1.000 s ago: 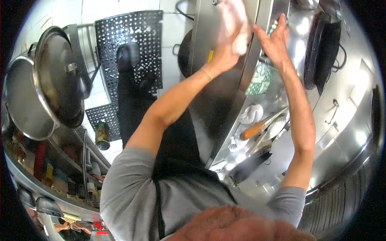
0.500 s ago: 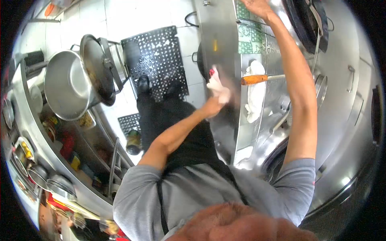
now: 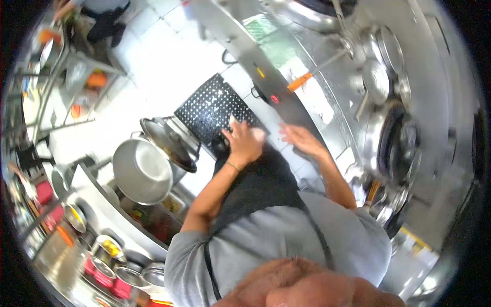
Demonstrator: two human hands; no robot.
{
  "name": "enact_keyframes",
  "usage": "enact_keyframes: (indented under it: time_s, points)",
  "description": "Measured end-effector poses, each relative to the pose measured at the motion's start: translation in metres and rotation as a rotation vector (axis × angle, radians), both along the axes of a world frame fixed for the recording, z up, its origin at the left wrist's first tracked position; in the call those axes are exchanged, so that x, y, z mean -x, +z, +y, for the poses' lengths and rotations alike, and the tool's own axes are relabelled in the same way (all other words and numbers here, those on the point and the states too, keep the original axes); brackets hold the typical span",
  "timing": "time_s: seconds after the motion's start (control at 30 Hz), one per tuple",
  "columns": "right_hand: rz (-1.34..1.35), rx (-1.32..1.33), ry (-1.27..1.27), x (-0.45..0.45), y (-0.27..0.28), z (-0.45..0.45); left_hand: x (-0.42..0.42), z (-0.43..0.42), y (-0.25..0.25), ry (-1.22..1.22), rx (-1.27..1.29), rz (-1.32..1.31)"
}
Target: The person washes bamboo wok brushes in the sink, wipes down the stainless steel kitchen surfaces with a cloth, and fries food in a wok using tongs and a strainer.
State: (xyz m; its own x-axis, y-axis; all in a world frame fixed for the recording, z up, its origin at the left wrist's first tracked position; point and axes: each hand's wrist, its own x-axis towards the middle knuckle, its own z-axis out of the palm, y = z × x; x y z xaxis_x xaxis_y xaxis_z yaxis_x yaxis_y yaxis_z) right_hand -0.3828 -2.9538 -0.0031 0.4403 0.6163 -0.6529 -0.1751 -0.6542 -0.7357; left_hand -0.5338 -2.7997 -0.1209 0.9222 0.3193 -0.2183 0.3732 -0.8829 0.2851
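Observation:
My left hand [image 3: 245, 142] is in front of my dark apron, its fingers partly spread. A pale bunched cloth [image 3: 259, 134] shows against its palm side; most of it is hidden by the hand. My right hand [image 3: 303, 139] is raised just to the right, fingers stretched out and nothing in them, beside the steel counter front. The two hands are apart. On the counter to the right lie a utensil with an orange handle [image 3: 299, 82] and a white cloth [image 3: 318, 101].
A big steel pot [image 3: 140, 171] stands at left, with a lid [image 3: 168, 143] leaning beside it. A perforated black mat [image 3: 209, 110] lies on the white tiles. Several pans and a strainer [image 3: 376, 82] are at right. Another person [image 3: 105, 18] is at the far upper left.
My view has turned, shifting the kitchen around. My right hand has come back from the far counter to near my left. My left hand has drawn away from the counter front with the pale cloth.

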Motion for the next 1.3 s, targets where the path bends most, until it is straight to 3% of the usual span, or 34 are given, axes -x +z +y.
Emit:
enact_keyframes:
  time_s: [0.07,0.1,0.2,0.27,0.3,0.4,0.43,0.5,0.53,0.6,0.67,0.77,0.8,0.83,0.87,0.93,0.97,1.13,1.17,1.23,1.3]
  points:
    - [0.048,0.067,-0.221,0.029,-0.022,-0.033,0.002,0.029,0.015,-0.139,-0.139,-0.125]
    - [0.066,0.107,-0.278,0.041,-0.026,-0.043,-0.001,0.046,0.03,-0.252,-0.181,-0.059]
    - [0.156,0.006,-0.384,0.069,-0.03,-0.059,-0.044,0.079,0.085,-0.691,0.174,0.176]
    - [0.172,-0.069,-0.489,0.077,-0.02,-0.057,-0.069,0.076,0.088,-0.687,0.446,0.145]
    - [0.159,-0.104,-0.533,0.078,-0.016,-0.057,-0.096,0.064,0.146,-0.495,0.717,0.383]
    - [0.093,-0.275,-0.742,0.077,-0.019,-0.063,-0.129,0.042,0.127,-0.652,0.779,0.297]
    - [0.032,-0.301,-0.829,0.077,-0.024,-0.068,-0.14,0.029,0.146,-0.735,0.793,0.395]
    - [-0.103,-0.349,-0.996,0.072,-0.042,-0.078,-0.168,-0.011,0.196,-0.892,0.797,0.588]
    - [-0.147,-0.449,-1.152,0.073,-0.056,-0.081,-0.177,-0.022,0.198,-1.199,0.752,0.285]
    - [-0.093,-0.383,-1.245,0.068,-0.016,-0.098,-0.191,-0.045,0.221,-1.236,0.682,0.272]
    - [-0.25,-0.245,-1.287,0.073,-0.013,-0.114,-0.213,-0.06,0.227,-1.277,0.543,0.255]
    - [-0.609,-0.281,-1.382,0.079,0.001,-0.113,-0.243,-0.097,0.262,-1.182,0.397,0.232]
    - [-0.514,-0.471,-1.449,0.072,0.017,-0.104,-0.249,-0.107,0.268,-1.219,0.415,0.225]
    - [-0.902,-0.254,-1.326,0.064,0.029,-0.101,-0.254,-0.117,0.272,-1.269,0.439,0.222]
    - [-0.994,-0.199,-1.324,0.052,0.047,-0.094,-0.259,-0.13,0.275,-1.333,0.47,0.221]
    - [-1.12,-0.095,-1.44,0.036,0.031,-0.076,-0.265,-0.147,0.291,-1.369,0.495,0.352]
    - [-1.143,-0.031,-1.514,0.032,0.033,-0.072,-0.268,-0.153,0.295,-1.397,0.509,0.424]
    - [-1.103,0.398,-1.612,0.046,0.023,-0.069,-0.306,-0.149,0.295,-1.741,0.48,0.182]
    - [-1.199,0.513,-1.587,0.048,0.025,-0.067,-0.316,-0.143,0.295,-1.813,0.451,0.15]
    - [-1.19,0.641,-1.573,0.057,0.034,-0.057,-0.335,-0.138,0.282,-1.927,0.4,0.237]
    - [-0.627,0.279,-1.876,0.07,0.039,-0.036,-0.347,-0.131,0.273,-2.026,0.421,0.377]
